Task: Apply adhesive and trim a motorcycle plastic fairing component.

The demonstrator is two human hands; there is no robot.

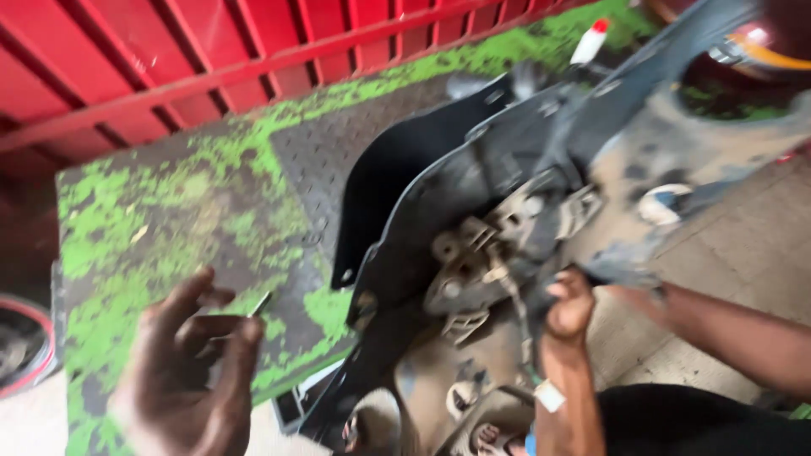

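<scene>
A large dark grey plastic vehicle body panel (473,160) stands tilted in the middle, its dusty inner side with brackets and a lock mechanism (486,253) facing me. My right hand (571,306) is closed into a fist on the panel's lower edge, beside a thin cable (519,325). My left hand (190,371) hovers at the lower left, away from the panel, fingers curled and pinching a small thin metal piece (260,302). The picture is blurred.
A second forearm (726,333) reaches in from the right toward the panel; its hand is hidden. Behind are a red metal gate (152,59) and a mossy checker-plate slab (169,219). A tyre (21,346) lies at left, a white bottle with a red cap (589,40) at top, and sandalled feet (486,437) below.
</scene>
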